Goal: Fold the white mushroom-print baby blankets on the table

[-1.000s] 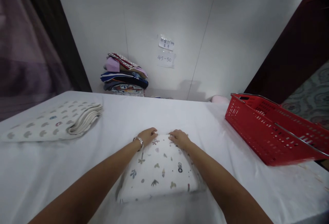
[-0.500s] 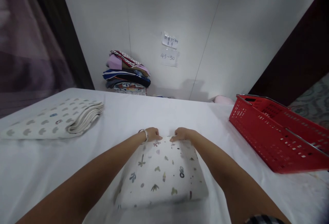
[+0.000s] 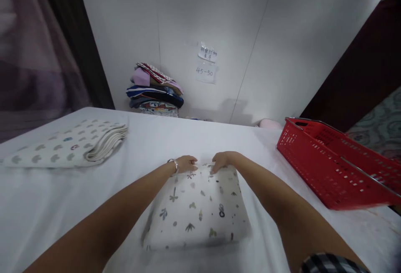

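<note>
At the frame's lower centre, a folded plant-print cloth [image 3: 200,206] is touched at its upper edge, seemingly for steadying, by half-curled left hand [image 3: 187,163] and right hand [image 3: 223,160], whether pinched cannot be told.

Looks like a small work room to me | big white table [image 3: 175,135] | pile of cloths [image 3: 156,97] | red basket [image 3: 316,160] | "45-50" paper [image 3: 206,73] on wall [image 3: 213,10]

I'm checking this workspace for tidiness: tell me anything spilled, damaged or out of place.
Nothing looks spilled or damaged. Only the stack of cloths beyond the table looks slightly untidy, because its layers stick out unevenly. The patterned cloth between the left hand and right hand looks neatly folded.
</note>
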`<state>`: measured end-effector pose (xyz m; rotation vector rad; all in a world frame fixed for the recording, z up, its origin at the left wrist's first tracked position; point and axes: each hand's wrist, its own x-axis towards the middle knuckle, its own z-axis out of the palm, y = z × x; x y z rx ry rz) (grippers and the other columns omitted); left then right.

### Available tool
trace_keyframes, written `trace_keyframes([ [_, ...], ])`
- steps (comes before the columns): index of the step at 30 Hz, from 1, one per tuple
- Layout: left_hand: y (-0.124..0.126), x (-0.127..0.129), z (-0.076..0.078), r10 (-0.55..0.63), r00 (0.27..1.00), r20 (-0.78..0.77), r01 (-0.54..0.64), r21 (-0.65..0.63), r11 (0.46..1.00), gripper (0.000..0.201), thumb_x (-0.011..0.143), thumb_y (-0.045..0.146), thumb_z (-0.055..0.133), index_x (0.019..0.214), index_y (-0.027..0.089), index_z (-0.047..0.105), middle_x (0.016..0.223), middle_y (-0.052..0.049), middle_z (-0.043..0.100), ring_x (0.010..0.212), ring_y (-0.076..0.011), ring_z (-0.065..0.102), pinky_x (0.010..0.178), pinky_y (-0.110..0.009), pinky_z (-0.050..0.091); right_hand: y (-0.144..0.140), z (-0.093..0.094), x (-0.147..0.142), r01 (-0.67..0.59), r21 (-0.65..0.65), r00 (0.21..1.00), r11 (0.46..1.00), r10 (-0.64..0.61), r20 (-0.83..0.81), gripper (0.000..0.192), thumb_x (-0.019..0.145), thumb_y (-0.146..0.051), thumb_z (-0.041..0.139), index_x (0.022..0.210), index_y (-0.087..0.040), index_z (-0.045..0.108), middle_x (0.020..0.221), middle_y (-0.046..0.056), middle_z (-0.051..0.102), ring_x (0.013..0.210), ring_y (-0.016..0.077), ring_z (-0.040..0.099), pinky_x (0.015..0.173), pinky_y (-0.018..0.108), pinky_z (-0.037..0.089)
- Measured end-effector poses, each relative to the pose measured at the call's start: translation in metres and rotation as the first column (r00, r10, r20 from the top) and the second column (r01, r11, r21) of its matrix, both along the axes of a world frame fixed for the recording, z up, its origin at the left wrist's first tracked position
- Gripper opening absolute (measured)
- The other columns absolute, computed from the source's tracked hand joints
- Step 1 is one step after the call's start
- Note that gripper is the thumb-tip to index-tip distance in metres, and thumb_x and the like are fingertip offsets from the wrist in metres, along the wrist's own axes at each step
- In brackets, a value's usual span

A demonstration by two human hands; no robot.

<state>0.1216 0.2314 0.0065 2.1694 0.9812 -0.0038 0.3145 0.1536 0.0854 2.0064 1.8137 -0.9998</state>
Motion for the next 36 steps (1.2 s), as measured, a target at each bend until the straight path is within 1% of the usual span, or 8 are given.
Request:
trace_keyframes([
  [4,0.001,-0.006,0.020,-0.078,0.997,0.024,0.080,-0.112,0.990,0.058,0.061,0.046,0.063,0.114,0.026,0.056,0.116,-0.001,0.060,0.103,-0.0178,0.057,0.083,-0.023,0.044,-0.018,0.027,-0.008,-0.091,0.115,0.996,0.989,0.089,0.021,0.070,0.043,-0.053,0.075,0.104,-0.021,0.063,0.107,0.009,0.062,0.090,0.0300,0.059,0.066,0.035,0.046],
  [10,-0.009,-0.015,0.070,-0.194,0.980,-0.044,0.182,-0.189,0.965,0.037,0.051,0.046,0.068,0.077,0.021,0.067,0.077,0.000,0.067,0.076,-0.0206,0.060,0.061,-0.026,0.044,-0.047,0.068,-0.019,-0.142,0.179,0.990,0.974,0.136,0.048,0.057,0.045,-0.054,0.074,0.092,-0.024,0.065,0.094,0.006,0.064,0.080,0.0266,0.060,0.059,0.031,0.044],
  [15,-0.023,-0.024,0.152,-0.155,0.987,-0.049,0.162,0.295,0.941,0.029,0.057,0.043,0.065,0.073,0.019,0.063,0.069,0.002,0.061,0.070,-0.0158,0.054,0.061,-0.023,0.036,-0.058,0.118,-0.009,-0.151,0.390,0.988,0.908,0.123,0.097,0.059,0.052,-0.054,0.072,0.101,-0.023,0.062,0.101,0.006,0.062,0.087,0.0245,0.057,0.067,0.030,0.041],
  [18,-0.044,-0.032,0.209,-0.074,0.997,-0.013,0.066,0.614,0.786,0.029,0.063,0.039,0.062,0.084,0.019,0.062,0.079,-0.001,0.060,0.078,-0.0188,0.054,0.070,-0.026,0.036,-0.074,0.151,-0.007,-0.152,0.601,0.986,0.785,0.077,0.148,0.049,0.064,-0.046,0.066,0.107,-0.024,0.058,0.095,0.003,0.062,0.083,0.0210,0.055,0.067,0.028,0.038],
  [21,-0.077,-0.042,0.229,-0.061,0.996,0.069,-0.018,0.791,0.612,0.029,0.071,0.033,0.056,0.095,0.019,0.059,0.096,-0.006,0.056,0.096,-0.0254,0.050,0.082,-0.033,0.034,-0.102,0.155,-0.015,-0.249,0.788,0.955,0.563,0.006,0.298,0.034,0.075,-0.034,0.057,0.107,-0.023,0.056,0.094,0.004,0.059,0.085,0.0206,0.051,0.069,0.029,0.035],
  [24,-0.112,-0.053,0.187,-0.086,0.991,0.097,-0.035,0.838,0.544,0.024,0.075,0.022,0.050,0.098,0.018,0.057,0.102,-0.010,0.053,0.104,-0.0274,0.045,0.089,-0.039,0.030,-0.134,0.107,-0.030,-0.352,0.835,0.899,0.422,-0.096,0.428,0.028,0.080,-0.022,0.049,0.108,-0.020,0.054,0.098,0.010,0.056,0.088,0.0224,0.047,0.070,0.031,0.033],
  [31,-0.174,-0.087,0.009,-0.200,0.980,0.025,0.113,0.754,0.647,0.031,0.072,0.005,0.044,0.096,0.020,0.056,0.093,-0.007,0.059,0.089,-0.0216,0.050,0.078,-0.038,0.037,-0.203,-0.067,-0.066,-0.409,0.724,0.901,0.555,0.122,0.416,0.033,0.079,-0.009,0.044,0.109,-0.021,0.051,0.089,0.007,0.054,0.077,0.0202,0.046,0.063,0.031,0.035],
  [36,-0.189,-0.100,-0.014,-0.127,0.983,0.134,-0.019,0.758,0.652,0.029,0.074,0.006,0.045,0.098,0.019,0.056,0.099,-0.007,0.059,0.095,-0.0214,0.049,0.085,-0.038,0.035,-0.217,-0.080,-0.091,-0.385,0.735,0.908,0.557,0.088,0.409,0.053,0.074,-0.004,0.046,0.124,-0.020,0.040,0.097,0.009,0.053,0.080,0.0226,0.046,0.065,0.036,0.037],
])
